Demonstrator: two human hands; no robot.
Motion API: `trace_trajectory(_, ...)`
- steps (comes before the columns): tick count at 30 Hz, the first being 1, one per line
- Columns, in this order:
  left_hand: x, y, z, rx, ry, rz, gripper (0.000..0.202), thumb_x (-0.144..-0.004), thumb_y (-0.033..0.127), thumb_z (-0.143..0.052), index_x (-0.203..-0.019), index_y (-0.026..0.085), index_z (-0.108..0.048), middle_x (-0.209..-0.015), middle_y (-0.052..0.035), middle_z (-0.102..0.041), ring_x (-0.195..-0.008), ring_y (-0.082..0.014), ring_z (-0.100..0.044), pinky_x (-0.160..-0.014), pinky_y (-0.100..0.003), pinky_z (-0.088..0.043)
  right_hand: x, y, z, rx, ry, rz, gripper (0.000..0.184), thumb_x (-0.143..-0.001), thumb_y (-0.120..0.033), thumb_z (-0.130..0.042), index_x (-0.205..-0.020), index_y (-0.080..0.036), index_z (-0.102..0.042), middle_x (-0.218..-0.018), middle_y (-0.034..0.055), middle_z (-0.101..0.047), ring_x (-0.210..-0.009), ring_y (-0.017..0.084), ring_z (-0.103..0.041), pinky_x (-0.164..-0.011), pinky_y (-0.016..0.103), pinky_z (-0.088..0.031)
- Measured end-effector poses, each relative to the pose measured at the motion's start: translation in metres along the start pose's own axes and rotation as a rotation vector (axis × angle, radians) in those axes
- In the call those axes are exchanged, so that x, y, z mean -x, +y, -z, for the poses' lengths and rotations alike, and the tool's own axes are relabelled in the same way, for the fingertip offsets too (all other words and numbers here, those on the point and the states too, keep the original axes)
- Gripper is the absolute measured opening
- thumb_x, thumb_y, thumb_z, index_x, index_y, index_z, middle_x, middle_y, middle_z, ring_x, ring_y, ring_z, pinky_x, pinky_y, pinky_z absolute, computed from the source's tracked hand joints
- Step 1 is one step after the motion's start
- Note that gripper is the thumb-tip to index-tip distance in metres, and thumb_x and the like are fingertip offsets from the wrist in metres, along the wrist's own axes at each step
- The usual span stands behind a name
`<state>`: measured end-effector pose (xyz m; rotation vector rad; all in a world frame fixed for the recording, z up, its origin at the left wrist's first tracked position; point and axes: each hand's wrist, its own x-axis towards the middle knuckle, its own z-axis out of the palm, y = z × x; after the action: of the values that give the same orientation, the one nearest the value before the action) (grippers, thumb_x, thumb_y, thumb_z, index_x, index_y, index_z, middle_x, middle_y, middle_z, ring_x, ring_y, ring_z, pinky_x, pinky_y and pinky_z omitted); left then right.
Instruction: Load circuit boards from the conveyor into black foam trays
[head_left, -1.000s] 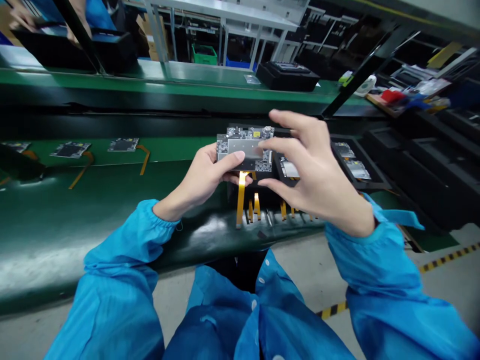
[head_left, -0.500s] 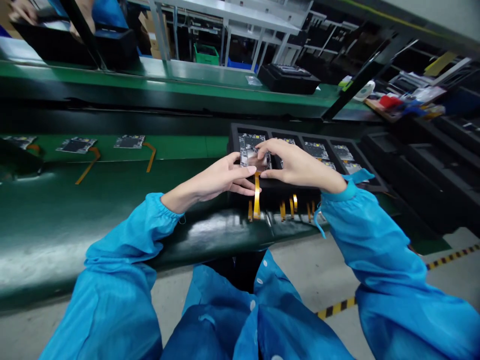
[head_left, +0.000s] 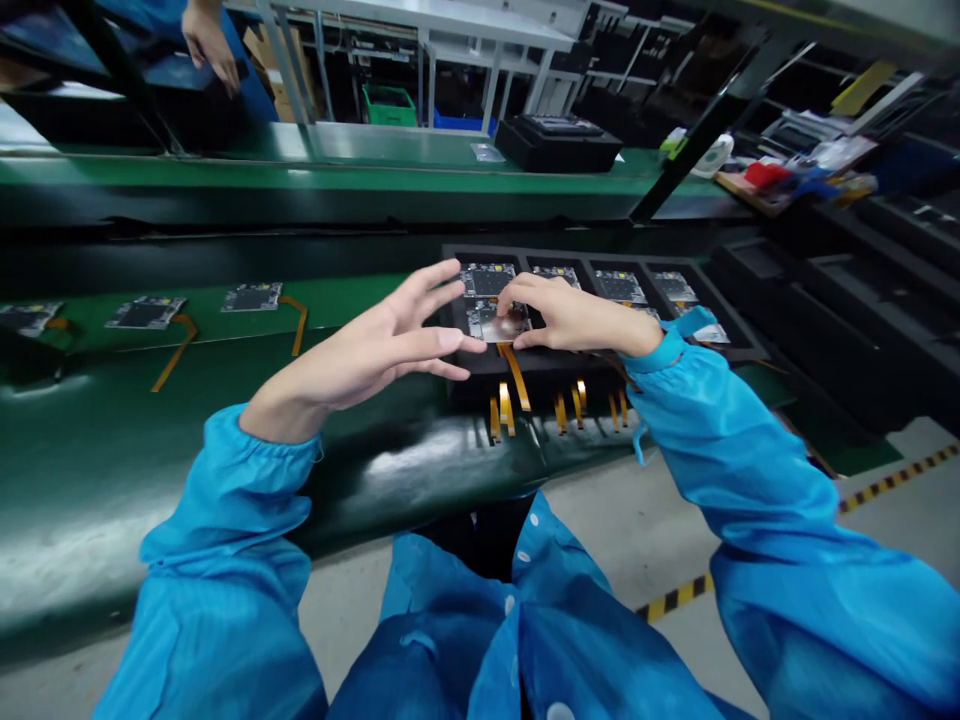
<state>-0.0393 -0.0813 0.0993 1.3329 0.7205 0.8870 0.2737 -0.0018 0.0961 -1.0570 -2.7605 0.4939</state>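
Note:
My right hand (head_left: 574, 315) curls its thumb and fingers over a circuit board (head_left: 481, 320) in the front left compartment of a black foam tray (head_left: 540, 257). An orange flex cable (head_left: 517, 380) runs from this board over the tray's front edge. Just left of the tray, my left hand (head_left: 367, 340) is open, its fingers spread and nothing in them. Another board (head_left: 486, 280) lies behind the gripped one. More boards sit in the other compartments, some partly covered by my right hand and sleeve, and several orange cables hang down the tray's front.
Boards with orange cables, among them one board (head_left: 252, 297), lie on the green surface (head_left: 187, 450) at left. Black foam trays (head_left: 862, 300) are stacked at right. Beyond a raised ledge stands a black box (head_left: 559, 145). A co-worker's hand (head_left: 210, 45) shows at upper left.
My left hand has let go of the board and moved left, fingers spreading. The board has gone down into the front left compartment, with my right hand still on it.

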Motion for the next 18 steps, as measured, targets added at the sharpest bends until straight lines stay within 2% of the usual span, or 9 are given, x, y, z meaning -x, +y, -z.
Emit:
trace_trajectory(3, -0.005, -0.007, 0.010, -0.200, 0.060, -0.133, 0.068, -0.087, 0.040, -0.090, -0.149, 0.032, -0.065, -0.164, -0.0134, -0.059, -0.129, -0.0331, -0.076, -0.103, -0.048, -0.072, -0.003, 0.001, -0.002, 0.034, 0.040, 0.010, 0.033, -0.089, -0.032, -0.089, -0.119, -0.028, -0.076, -0.127, 0.0087, -0.075, -0.128, 0.036, -0.063, -0.117, 0.061, -0.049)
trace_trajectory(7, -0.017, -0.031, 0.014, -0.538, 0.070, -0.191, 0.076, -0.088, 0.055, -0.087, -0.153, 0.027, -0.058, -0.165, -0.0157, -0.054, -0.152, -0.0397, -0.059, -0.125, -0.062, -0.056, 0.005, -0.008, -0.009, -0.013, 0.081, 0.024, 0.021, -0.095, -0.028, -0.083, -0.116, -0.027, -0.079, -0.151, 0.0116, -0.069, -0.145, 0.036, -0.062, -0.123, 0.060, -0.049)
trace_trajectory(9, -0.023, -0.046, 0.011, -0.633, 0.054, -0.176, 0.079, -0.093, 0.063, -0.080, -0.157, 0.026, -0.054, -0.171, -0.0186, -0.047, -0.163, -0.0431, -0.046, -0.133, -0.068, -0.045, 0.022, -0.012, -0.010, -0.056, 0.180, 0.047, 0.015, -0.101, -0.029, -0.077, -0.115, -0.027, -0.079, -0.158, 0.0122, -0.065, -0.150, 0.034, -0.060, -0.125, 0.056, -0.050)
trace_trajectory(11, -0.027, -0.063, 0.006, -0.671, 0.072, -0.172, 0.083, -0.096, 0.067, -0.076, -0.162, 0.025, -0.049, -0.180, -0.0210, -0.034, -0.173, -0.0446, -0.031, -0.138, -0.069, -0.035, 0.053, -0.008, -0.008, -0.055, 0.357, 0.006, 0.016, -0.103, -0.032, -0.074, -0.117, -0.027, -0.080, -0.154, 0.0124, -0.068, -0.147, 0.033, -0.063, -0.125, 0.057, -0.051)
trace_trajectory(13, -0.030, -0.080, 0.001, -0.641, 0.125, -0.177, 0.091, -0.097, 0.067, -0.075, -0.170, 0.024, -0.040, -0.187, -0.0221, -0.020, -0.177, -0.0443, -0.020, -0.141, -0.068, -0.031, 0.099, 0.007, -0.003, 0.001, 0.591, -0.134, 0.018, -0.102, -0.037, -0.074, -0.116, -0.028, -0.080, -0.144, 0.0123, -0.074, -0.139, 0.034, -0.068, -0.123, 0.060, -0.052)
trace_trajectory(16, -0.033, -0.103, -0.005, -0.502, 0.191, -0.184, 0.099, -0.101, 0.065, -0.072, -0.178, 0.027, -0.024, -0.190, -0.0204, -0.017, -0.178, -0.0428, -0.020, -0.143, -0.064, -0.027, 0.181, 0.049, 0.004, 0.117, 0.984, -0.480, 0.013, -0.095, -0.037, -0.075, -0.103, -0.027, -0.078, -0.123, 0.0127, -0.078, -0.127, 0.038, -0.071, -0.118, 0.065, -0.054)
trace_trajectory(18, -0.033, -0.112, -0.008, -0.471, 0.198, -0.196, 0.098, -0.105, 0.064, -0.066, -0.182, 0.031, -0.014, -0.193, -0.0159, -0.014, -0.180, -0.0408, -0.015, -0.146, -0.061, -0.019, 0.233, 0.082, 0.003, 0.103, 1.161, -0.734, 0.012, -0.090, -0.034, -0.076, -0.099, -0.027, -0.076, -0.118, 0.0132, -0.078, -0.120, 0.038, -0.072, -0.110, 0.063, -0.059)
